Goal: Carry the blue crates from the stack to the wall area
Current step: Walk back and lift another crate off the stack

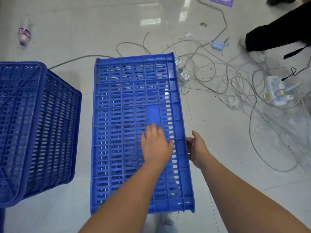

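A bright blue slotted plastic crate point(134, 115) stands in the middle of the glossy white tiled floor point(101, 22). The left hand point(156, 145) rests flat on its slotted face, fingers straight. The right hand point(197, 148) grips the crate's right edge. A darker blue crate stack point(37, 128) stands well apart at the left.

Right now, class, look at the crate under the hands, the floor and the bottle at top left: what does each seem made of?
Blue crate: looks like rigid moulded plastic, slightly glossy, judging by its uniform colour, slotted grid and ribs. Floor: probably polished ceramic tile, given the mirror-like reflections and thin joint lines. Bottle: likely clear thin plastic with a purple label, though it is blurred.
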Motion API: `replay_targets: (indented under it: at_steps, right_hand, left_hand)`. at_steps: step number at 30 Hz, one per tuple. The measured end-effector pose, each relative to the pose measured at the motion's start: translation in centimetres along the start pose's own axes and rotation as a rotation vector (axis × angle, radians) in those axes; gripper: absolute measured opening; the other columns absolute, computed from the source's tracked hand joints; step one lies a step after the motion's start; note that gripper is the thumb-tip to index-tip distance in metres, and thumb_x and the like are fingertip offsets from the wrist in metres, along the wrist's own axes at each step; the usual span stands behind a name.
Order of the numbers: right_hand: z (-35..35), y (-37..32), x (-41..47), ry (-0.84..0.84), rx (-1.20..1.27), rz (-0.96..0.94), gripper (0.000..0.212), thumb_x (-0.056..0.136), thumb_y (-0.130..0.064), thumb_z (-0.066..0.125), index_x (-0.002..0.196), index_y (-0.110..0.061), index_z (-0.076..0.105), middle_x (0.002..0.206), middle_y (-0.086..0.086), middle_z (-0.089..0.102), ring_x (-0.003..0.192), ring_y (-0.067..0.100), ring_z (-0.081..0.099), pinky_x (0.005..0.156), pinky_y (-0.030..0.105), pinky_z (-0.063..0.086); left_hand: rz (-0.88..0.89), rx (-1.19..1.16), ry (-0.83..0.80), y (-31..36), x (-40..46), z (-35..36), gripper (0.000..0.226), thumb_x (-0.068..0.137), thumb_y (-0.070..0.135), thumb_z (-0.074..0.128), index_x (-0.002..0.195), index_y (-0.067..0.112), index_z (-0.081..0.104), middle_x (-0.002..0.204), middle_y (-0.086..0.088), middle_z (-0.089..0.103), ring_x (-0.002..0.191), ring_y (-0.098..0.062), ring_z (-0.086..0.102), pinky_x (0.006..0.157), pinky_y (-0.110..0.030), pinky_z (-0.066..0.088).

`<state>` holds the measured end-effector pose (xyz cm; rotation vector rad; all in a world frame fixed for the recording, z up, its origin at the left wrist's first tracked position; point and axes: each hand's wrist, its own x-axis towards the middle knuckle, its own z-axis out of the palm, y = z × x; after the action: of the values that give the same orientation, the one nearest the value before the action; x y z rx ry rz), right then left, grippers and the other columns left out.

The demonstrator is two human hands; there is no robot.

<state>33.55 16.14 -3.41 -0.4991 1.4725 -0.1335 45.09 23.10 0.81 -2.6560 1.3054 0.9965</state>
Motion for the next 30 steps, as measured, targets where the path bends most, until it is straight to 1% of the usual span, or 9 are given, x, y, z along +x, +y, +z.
replay_targets:
  at_steps: [2,6,8,11,15,19,23,27,30]
  right_hand:
    - [-0.3,0.5,-0.2,-0.037,0.049,0.036,0.054,0.099,-0.048,0.025,0.086,-0.012,0.063,0.075,0.004,0.057,0.066,0.016,0.051,0.059,0.028,0.04]
    - [-1.3,1.6,0.4,-0.096,0.234,0.068,0.061,0.097,-0.047,0.021,0.082,-0.009,0.067,0.076,0.011,0.064,0.074,0.023,0.052,0.067,0.031,0.039]
    - [-1.8,1.9,0.8,-0.118,0.253,0.083,0.065,0.097,-0.046,0.022,0.073,-0.009,0.07,0.067,0.01,0.068,0.072,0.024,0.053,0.066,0.031,0.038]
    - [-2.4,1.7,0.9,-0.197,0.227,0.089,0.066,0.095,-0.048,0.021,0.075,-0.008,0.07,0.072,0.011,0.06,0.066,0.023,0.046,0.061,0.031,0.034]
    - [-2.6,1.7,1.0,-0.26,0.107,0.121,0.069,0.095,-0.05,0.017,0.079,-0.007,0.069,0.067,0.008,0.057,0.059,0.018,0.038,0.055,0.028,0.028]
    - [-1.1,1.1,0.2,-0.315,-0.004,0.128,0.069,0.096,-0.049,0.017,0.088,-0.006,0.07,0.078,0.009,0.065,0.069,0.022,0.055,0.06,0.029,0.046]
    - [0.4,-0.1,-1.0,-0.093,-0.268,-0.016,0.052,0.099,-0.042,0.026,0.101,-0.007,0.064,0.088,0.006,0.067,0.077,0.021,0.06,0.073,0.032,0.042]
    - [0.4,-1.2,-2.0,0.012,-0.988,-0.209,0.056,0.096,-0.049,0.033,0.127,-0.01,0.06,0.133,0.013,0.059,0.122,0.03,0.054,0.101,0.034,0.04]
    - [0.2,-2.7,-3.4,-0.004,-1.151,-0.287,0.054,0.097,-0.045,0.036,0.141,-0.016,0.045,0.147,0.006,0.047,0.134,0.024,0.044,0.106,0.032,0.034]
  left_hand:
    - [-0.012,-0.046,-0.047,2.7,0.6,0.7,0.074,0.092,0.052,0.043,0.15,0.013,0.019,0.161,-0.011,0.004,0.148,-0.028,0.005,0.116,-0.044,0.018]
    - [-0.179,-0.093,-0.08,6.9,1.6,2.1,0.091,0.083,0.06,0.054,0.148,0.008,0.016,0.158,-0.025,-0.006,0.146,-0.041,0.0,0.112,-0.058,0.021]
    - [-0.236,-0.074,-0.04,8.0,2.3,2.7,0.087,0.082,0.053,0.061,0.142,0.005,0.021,0.156,-0.03,-0.002,0.145,-0.046,0.004,0.109,-0.06,0.026]
    - [-0.275,-0.017,0.049,8.1,3.4,2.8,0.072,0.081,0.035,0.069,0.134,0.006,0.028,0.154,-0.031,0.007,0.138,-0.045,0.022,0.096,-0.053,0.045]
    - [-0.27,0.017,0.019,7.0,3.4,2.2,0.072,0.077,0.026,0.072,0.131,0.007,0.028,0.152,-0.03,0.01,0.131,-0.041,0.026,0.085,-0.043,0.053]
    - [-0.286,0.007,0.037,4.6,2.5,0.2,0.075,0.077,0.032,0.072,0.132,0.009,0.027,0.151,-0.025,0.014,0.13,-0.039,0.028,0.073,-0.035,0.047]
    - [-0.316,-0.051,0.051,1.1,1.7,-3.5,0.081,0.077,0.036,0.071,0.138,0.009,0.026,0.15,-0.023,0.019,0.132,-0.042,0.027,0.068,-0.037,0.039]
    - [-0.397,-0.168,0.129,-3.8,1.1,-7.3,0.074,0.075,0.028,0.07,0.134,0.006,0.032,0.141,-0.023,0.034,0.127,-0.043,0.034,0.078,-0.045,0.041]
    - [-0.428,-0.301,0.174,-8.1,0.8,-9.2,0.078,0.064,0.033,0.072,0.129,0.009,0.038,0.127,-0.02,0.049,0.115,-0.042,0.048,0.087,-0.048,0.048]
